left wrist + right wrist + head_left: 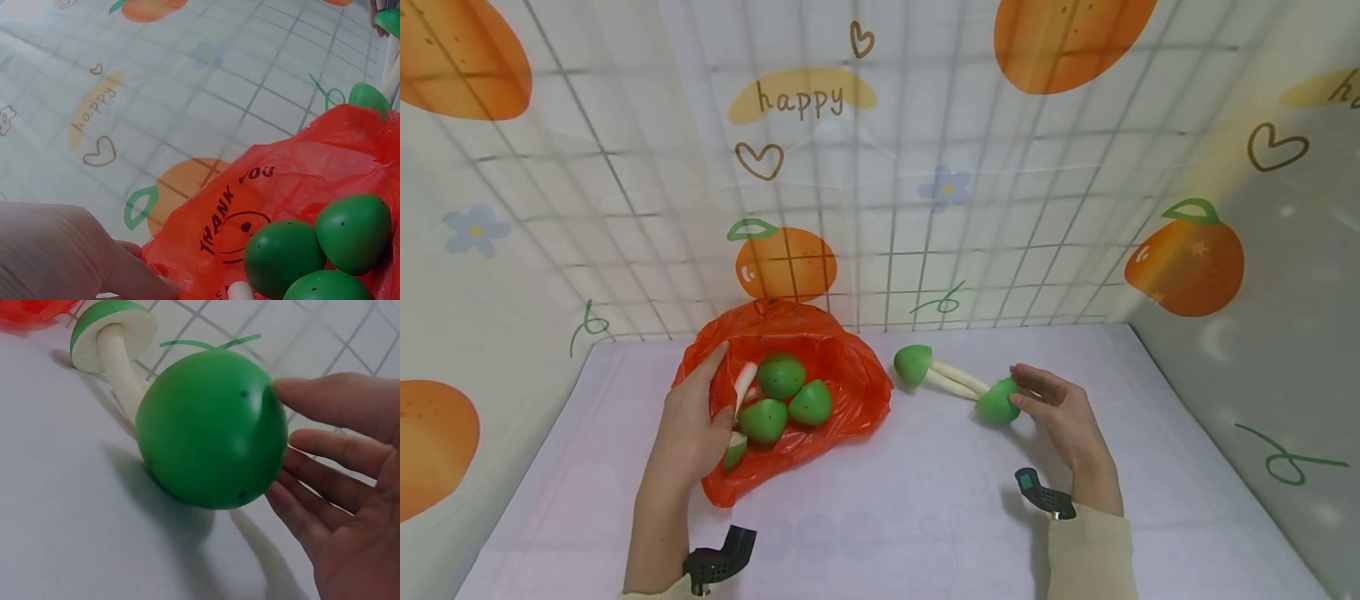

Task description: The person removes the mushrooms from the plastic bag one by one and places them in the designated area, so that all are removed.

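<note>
Wrist camera (721,557), seven o'clock. My left hand (688,427): pinching bag (856,371). Right hand (1064,418): pinching mushroom (997,402), four o'clock; likely light, firm; hold cap (212,431).

Hands: two, my left hand (688,433) and my right hand (1066,421). Red bag (861,375): one. Green-capped mushrooms (782,375): six that I can count, four in the bag, two on the surface (880,517). Wrist cameras (718,558): two. Any mushrooms hidden deeper: cannot tell.
</note>
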Available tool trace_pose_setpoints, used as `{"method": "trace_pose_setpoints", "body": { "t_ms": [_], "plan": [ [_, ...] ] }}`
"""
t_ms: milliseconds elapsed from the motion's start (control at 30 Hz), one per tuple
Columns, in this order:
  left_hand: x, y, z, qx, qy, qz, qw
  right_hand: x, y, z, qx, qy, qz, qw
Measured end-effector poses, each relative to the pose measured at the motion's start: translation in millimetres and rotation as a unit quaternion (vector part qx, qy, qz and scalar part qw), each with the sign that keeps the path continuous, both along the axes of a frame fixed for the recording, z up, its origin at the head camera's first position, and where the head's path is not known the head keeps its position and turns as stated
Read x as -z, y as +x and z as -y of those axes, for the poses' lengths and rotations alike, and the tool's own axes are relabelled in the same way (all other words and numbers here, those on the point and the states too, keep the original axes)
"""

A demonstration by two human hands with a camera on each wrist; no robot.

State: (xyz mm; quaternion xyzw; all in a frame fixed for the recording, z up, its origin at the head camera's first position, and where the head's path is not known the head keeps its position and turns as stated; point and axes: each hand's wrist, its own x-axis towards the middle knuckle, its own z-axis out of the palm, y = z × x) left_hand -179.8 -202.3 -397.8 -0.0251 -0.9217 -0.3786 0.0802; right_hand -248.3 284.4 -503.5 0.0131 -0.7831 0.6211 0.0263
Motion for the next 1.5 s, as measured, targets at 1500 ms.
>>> {"method": "trace_pose_setpoints", "body": {
  "t_ms": [1500],
  "plan": [
    [0.2,-0.4,1,-0.007,0.009,-0.004,0.9999,-64.7,1.3,73,-0.086,-0.017,-0.122,0.989]
  ]
}}
